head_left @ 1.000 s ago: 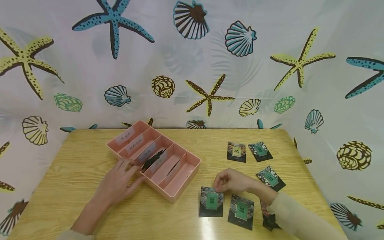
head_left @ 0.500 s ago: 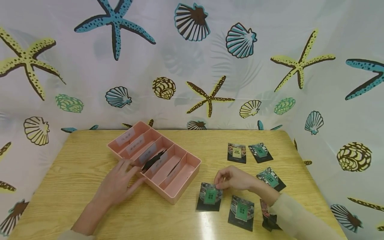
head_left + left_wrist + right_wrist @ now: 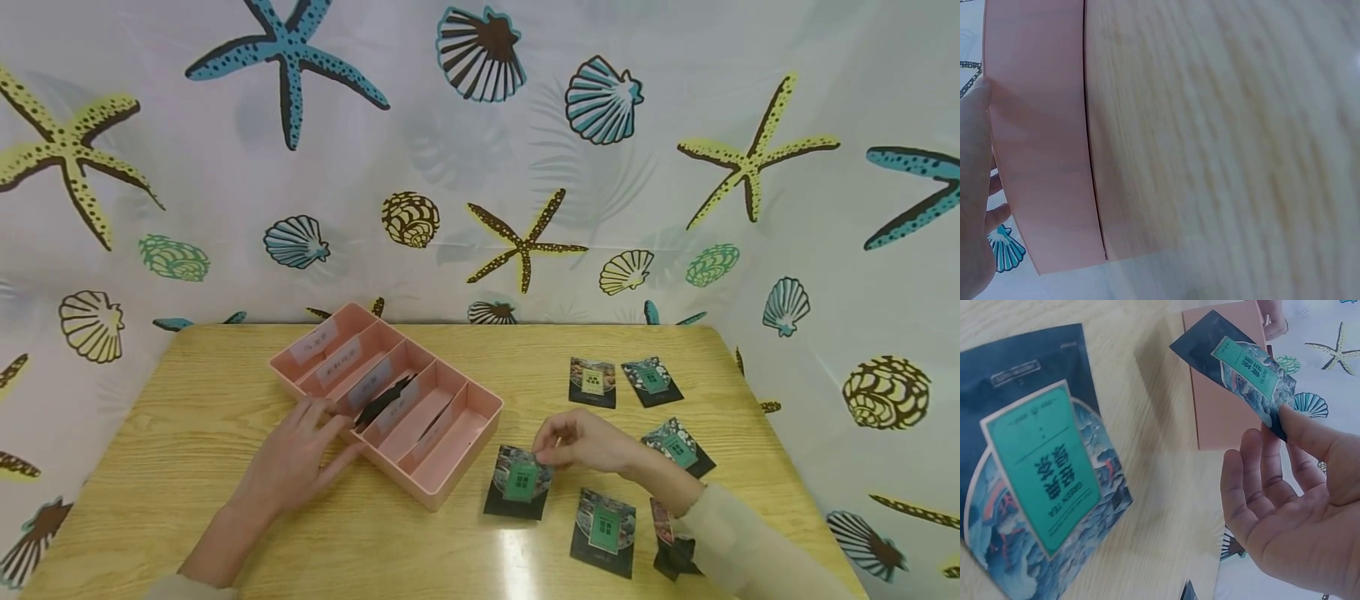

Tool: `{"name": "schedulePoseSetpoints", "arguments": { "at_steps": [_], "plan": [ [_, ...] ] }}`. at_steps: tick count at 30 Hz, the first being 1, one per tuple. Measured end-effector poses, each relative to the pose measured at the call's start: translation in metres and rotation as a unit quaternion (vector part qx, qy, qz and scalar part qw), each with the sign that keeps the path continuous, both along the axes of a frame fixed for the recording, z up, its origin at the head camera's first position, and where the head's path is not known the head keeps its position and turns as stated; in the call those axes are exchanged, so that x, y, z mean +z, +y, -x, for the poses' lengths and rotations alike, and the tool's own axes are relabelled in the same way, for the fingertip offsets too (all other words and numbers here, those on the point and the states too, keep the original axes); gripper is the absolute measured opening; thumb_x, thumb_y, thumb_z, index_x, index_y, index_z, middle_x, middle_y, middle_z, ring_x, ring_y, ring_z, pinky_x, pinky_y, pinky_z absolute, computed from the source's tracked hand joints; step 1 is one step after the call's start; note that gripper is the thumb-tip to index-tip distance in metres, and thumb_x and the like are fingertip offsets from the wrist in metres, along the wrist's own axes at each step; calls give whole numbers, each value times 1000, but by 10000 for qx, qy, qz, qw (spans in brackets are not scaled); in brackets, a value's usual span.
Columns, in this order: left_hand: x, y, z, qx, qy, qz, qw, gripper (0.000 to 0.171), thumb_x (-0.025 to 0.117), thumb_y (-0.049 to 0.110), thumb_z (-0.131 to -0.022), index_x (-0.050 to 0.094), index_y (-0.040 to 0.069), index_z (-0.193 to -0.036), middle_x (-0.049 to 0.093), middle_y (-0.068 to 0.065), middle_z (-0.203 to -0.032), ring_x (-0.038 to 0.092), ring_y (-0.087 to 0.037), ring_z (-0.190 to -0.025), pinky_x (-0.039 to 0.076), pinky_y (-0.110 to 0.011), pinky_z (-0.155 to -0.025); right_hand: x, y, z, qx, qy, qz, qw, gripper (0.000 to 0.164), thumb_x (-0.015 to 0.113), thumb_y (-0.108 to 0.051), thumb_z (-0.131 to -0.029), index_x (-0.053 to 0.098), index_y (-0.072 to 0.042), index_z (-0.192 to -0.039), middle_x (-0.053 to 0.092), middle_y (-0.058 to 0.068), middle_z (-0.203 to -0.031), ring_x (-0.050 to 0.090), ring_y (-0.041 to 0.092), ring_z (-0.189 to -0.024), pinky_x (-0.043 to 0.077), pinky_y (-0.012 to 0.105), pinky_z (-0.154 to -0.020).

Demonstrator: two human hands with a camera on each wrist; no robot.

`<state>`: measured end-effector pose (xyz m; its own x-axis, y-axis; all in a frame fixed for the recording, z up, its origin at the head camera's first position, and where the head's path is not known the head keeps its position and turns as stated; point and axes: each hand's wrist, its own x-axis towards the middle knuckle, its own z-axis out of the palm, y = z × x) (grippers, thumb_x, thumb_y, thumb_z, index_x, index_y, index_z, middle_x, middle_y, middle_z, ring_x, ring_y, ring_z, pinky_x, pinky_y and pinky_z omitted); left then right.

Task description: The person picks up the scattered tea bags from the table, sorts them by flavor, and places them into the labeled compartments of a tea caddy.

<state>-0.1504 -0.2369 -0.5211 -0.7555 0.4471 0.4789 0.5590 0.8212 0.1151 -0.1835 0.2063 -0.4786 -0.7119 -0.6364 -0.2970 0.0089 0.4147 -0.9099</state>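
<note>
My right hand [image 3: 581,442] pinches the top corner of a dark tea sachet [image 3: 519,483] with a green label, between thumb and fingers. In the right wrist view this tea sachet [image 3: 1244,372] hangs tilted above the table, with the other fingers loosely bent below. My left hand [image 3: 288,458] holds the near rim of a pink divided box [image 3: 427,492]; its thumb lies by the outer wall and its fingertips are over the rim. In the left wrist view only part of the left hand [image 3: 975,187] shows at the box's edge. Dark sachets [image 3: 386,400] stand in one compartment.
Another green-label sachet [image 3: 603,533] lies nearest the held one. Several more lie on the right of the wooden table [image 3: 225,367], including a yellow-label sachet [image 3: 592,383] at the back. One dark packet [image 3: 675,554] is partly covered by the right sleeve. A patterned curtain [image 3: 450,167] hangs behind.
My right hand has lifted the green-label tea sachet and carried it slightly up and left towards the box, tilting it. The left hand and the box have stayed in place.
</note>
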Motion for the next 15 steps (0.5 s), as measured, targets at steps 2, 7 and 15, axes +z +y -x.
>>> {"name": "schedulePoseSetpoints", "arguments": {
  "at_steps": [2,7,15],
  "plan": [
    [0,0,0,-3,6,2,10000,30,79,38,-94,71,12,-105,62,-11,-112,61,-29,-105,59,-48,-88,3,-1,0,-75,-6,27,10000,15,70,-12,-102,73,-1,-110,70,-5,-92,69,23,-85,62,40,-82],
    [1,0,0,-4,5,-2,10000,30,78,38,-94,71,12,-105,63,-11,-111,61,-29,-105,59,-48,-88,10,-4,0,-272,141,104,9995,15,71,-13,-101,73,-1,-111,70,-3,-95,68,21,-86,63,43,-85],
    [2,0,0,11,-2,67,10000,30,79,38,-93,72,11,-106,63,-10,-111,61,-29,-104,60,-48,-87,20,-11,0,-461,369,304,9978,15,69,-12,-102,72,-1,-112,67,-3,-94,64,17,-83,60,36,-82]
  ]
}}
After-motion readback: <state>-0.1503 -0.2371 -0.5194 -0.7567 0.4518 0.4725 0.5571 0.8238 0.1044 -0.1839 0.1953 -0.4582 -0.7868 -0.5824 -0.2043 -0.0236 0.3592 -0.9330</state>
